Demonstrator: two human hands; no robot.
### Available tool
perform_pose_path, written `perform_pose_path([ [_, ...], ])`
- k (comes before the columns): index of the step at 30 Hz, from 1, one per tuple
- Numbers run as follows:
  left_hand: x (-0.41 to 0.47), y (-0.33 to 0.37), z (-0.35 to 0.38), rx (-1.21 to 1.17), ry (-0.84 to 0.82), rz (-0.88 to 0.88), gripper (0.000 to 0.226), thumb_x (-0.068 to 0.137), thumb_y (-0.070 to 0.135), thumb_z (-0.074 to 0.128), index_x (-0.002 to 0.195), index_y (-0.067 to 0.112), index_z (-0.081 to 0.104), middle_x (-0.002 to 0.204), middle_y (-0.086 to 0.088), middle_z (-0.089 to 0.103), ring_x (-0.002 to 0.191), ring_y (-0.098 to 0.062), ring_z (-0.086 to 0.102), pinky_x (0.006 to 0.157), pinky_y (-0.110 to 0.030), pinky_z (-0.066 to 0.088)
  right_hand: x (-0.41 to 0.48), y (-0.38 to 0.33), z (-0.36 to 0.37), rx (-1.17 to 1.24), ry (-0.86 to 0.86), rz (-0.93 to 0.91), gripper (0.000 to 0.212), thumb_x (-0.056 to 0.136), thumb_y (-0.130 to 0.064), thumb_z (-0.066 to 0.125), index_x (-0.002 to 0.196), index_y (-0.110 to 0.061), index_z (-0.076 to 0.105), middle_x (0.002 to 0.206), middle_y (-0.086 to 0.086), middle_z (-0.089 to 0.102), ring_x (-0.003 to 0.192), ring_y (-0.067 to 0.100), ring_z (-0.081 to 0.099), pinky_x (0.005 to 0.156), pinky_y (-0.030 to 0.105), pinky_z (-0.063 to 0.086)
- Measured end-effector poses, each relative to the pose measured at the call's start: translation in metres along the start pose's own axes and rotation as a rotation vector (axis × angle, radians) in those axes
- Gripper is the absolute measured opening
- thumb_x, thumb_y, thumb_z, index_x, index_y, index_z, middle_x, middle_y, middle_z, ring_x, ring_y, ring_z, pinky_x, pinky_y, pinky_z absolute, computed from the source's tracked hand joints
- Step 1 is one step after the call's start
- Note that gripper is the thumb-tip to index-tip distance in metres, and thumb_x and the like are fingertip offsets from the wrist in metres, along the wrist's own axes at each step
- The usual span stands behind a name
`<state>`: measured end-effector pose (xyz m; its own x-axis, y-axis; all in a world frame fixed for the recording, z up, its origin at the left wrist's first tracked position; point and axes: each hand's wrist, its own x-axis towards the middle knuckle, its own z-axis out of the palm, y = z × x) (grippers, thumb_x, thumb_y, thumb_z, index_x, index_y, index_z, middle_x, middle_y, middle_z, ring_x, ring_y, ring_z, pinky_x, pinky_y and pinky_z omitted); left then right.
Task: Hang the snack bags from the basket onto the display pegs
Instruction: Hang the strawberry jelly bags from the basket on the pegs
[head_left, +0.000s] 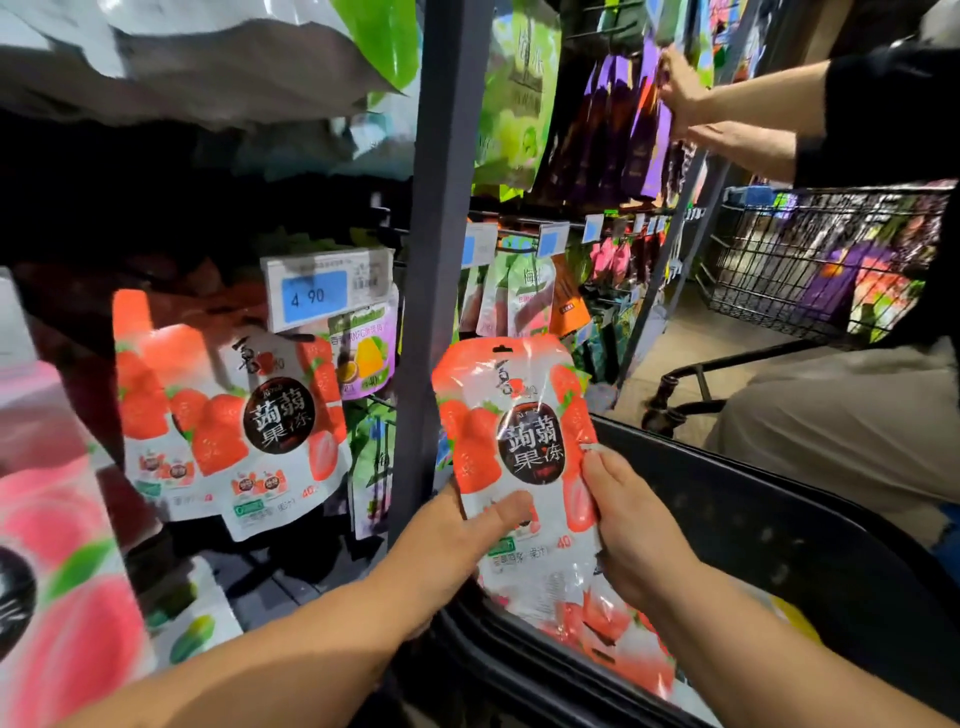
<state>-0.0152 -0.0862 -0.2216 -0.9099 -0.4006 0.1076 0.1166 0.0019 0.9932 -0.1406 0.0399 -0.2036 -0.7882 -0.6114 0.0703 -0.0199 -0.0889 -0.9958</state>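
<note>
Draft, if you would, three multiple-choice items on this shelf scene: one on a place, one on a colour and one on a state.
1. Relative to the grey post, the strawberry bags already hung are:
A) to its right
B) to its left
C) far above it

2. The patch on the 4.90 price tag is:
A) red
B) yellow
C) blue

3. The held strawberry bag is:
A) gripped by both hands
B) gripped by one hand
C) hanging free, untouched

Answers:
1 B: they hang on the post's left, under the price tag.
2 C: the digits sit on a blue patch.
3 A: the left hand and right hand each pinch a lower side.
</note>
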Motion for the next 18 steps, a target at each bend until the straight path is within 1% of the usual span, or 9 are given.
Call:
perform_pose_path([
  [1, -0.002, 0.002, 0.0, -0.049, 0.023, 0.004, 0.052, 0.07, 0.053, 0.077, 0.113, 0.026, 0.07, 0.113, 0.001, 0.073, 0.108, -0.022, 0.068, 0.098, -0.048, 0.05, -0.001, 0.001, 0.007, -0.007, -0.015, -0.007, 0.026, 0.105, -0.024, 0.042, 0.109, -0.013, 0.065, 0.107, 0.018, 0.073, 0.103, 0.033, 0.068, 0.094, 0.051, 0.052],
  [3, -0.004, 0.003, -0.001, -0.089, 0.1, 0.015, 0.034, 0.072, 0.036, 0.083, 0.102, 0.024, 0.075, 0.106, 0.0, 0.075, 0.101, -0.02, 0.07, 0.093, -0.04, 0.052, 0.001, 0.007, 0.011, -0.03, -0.029, -0.022, 0.025, 0.105, -0.023, 0.042, 0.108, -0.013, 0.065, 0.102, 0.013, 0.074, 0.095, 0.024, 0.07, 0.088, 0.043, 0.055],
  [5, -0.004, 0.002, -0.003, -0.067, 0.167, 0.019, 0.031, 0.068, 0.032, 0.082, 0.097, 0.022, 0.075, 0.099, 0.002, 0.076, 0.094, -0.016, 0.071, 0.089, -0.036, 0.052, 0.003, 0.007, 0.009, -0.106, -0.076, -0.03, 0.024, 0.104, -0.027, 0.046, 0.103, -0.018, 0.068, 0.097, 0.012, 0.073, 0.087, 0.02, 0.068, 0.079, 0.04, 0.053],
  [7, -0.004, -0.001, -0.008, -0.02, 0.209, 0.004, 0.025, 0.074, 0.025, 0.08, 0.097, 0.02, 0.075, 0.095, 0.004, 0.077, 0.09, -0.013, 0.071, 0.087, -0.035, 0.053, 0.01, 0.005, 0.0, -0.217, -0.162, 0.002, 0.023, 0.101, -0.032, 0.052, 0.1, -0.018, 0.071, 0.1, 0.018, 0.072, 0.088, 0.024, 0.065, 0.08, 0.041, 0.05],
  [9, -0.003, -0.003, -0.015, 0.032, 0.222, -0.019, 0.021, 0.079, 0.018, 0.079, 0.099, 0.022, 0.074, 0.095, 0.007, 0.077, 0.091, -0.012, 0.071, 0.087, -0.033, 0.052, 0.021, -0.001, -0.013, -0.284, -0.179, 0.05, 0.024, 0.102, -0.026, 0.051, 0.098, -0.016, 0.072, 0.095, 0.012, 0.07, 0.088, 0.021, 0.062, 0.081, 0.036, 0.049],
  [11, -0.002, -0.005, -0.021, 0.059, 0.233, -0.027, 0.023, 0.079, 0.02, 0.081, 0.1, 0.023, 0.074, 0.097, 0.006, 0.077, 0.094, -0.012, 0.071, 0.088, -0.033, 0.052, 0.033, -0.001, -0.025, -0.38, -0.135, 0.067, 0.024, 0.103, -0.026, 0.049, 0.1, -0.019, 0.071, 0.093, 0.003, 0.066, 0.088, 0.016, 0.06, 0.079, 0.031, 0.048],
  [14, 0.001, -0.006, -0.026, 0.118, 0.249, -0.01, 0.014, 0.081, 0.02, 0.079, 0.094, 0.022, 0.074, 0.089, 0.004, 0.077, 0.081, -0.007, 0.07, 0.08, -0.028, 0.051, 0.045, 0.03, -0.042, -0.69, -0.085, 0.104, 0.021, 0.098, -0.032, 0.058, 0.111, -0.02, 0.069, 0.105, -0.001, 0.068, 0.102, 0.017, 0.063, 0.086, 0.028, 0.048],
  [16, 0.001, -0.006, -0.025, 0.141, 0.244, 0.007, 0.009, 0.083, 0.017, 0.076, 0.09, 0.023, 0.073, 0.082, 0.01, 0.076, 0.074, -0.002, 0.069, 0.073, -0.021, 0.05, 0.048, 0.058, -0.05, -0.881, -0.108, 0.138, 0.034, 0.095, -0.031, 0.064, 0.126, -0.017, 0.063, 0.123, 0.002, 0.065, 0.113, 0.017, 0.06, 0.096, 0.027, 0.045],
  [18, 0.0, -0.006, -0.026, 0.165, 0.233, 0.017, 0.008, 0.084, 0.017, 0.074, 0.087, 0.024, 0.071, 0.071, 0.018, 0.073, 0.064, 0.007, 0.064, 0.063, -0.012, 0.046, 0.048, 0.073, -0.052, -1.034, -0.195, 0.156, 0.051, 0.093, -0.031, 0.067, 0.138, -0.014, 0.053, 0.14, 0.006, 0.053, 0.125, 0.021, 0.053, 0.106, 0.031, 0.04],
])
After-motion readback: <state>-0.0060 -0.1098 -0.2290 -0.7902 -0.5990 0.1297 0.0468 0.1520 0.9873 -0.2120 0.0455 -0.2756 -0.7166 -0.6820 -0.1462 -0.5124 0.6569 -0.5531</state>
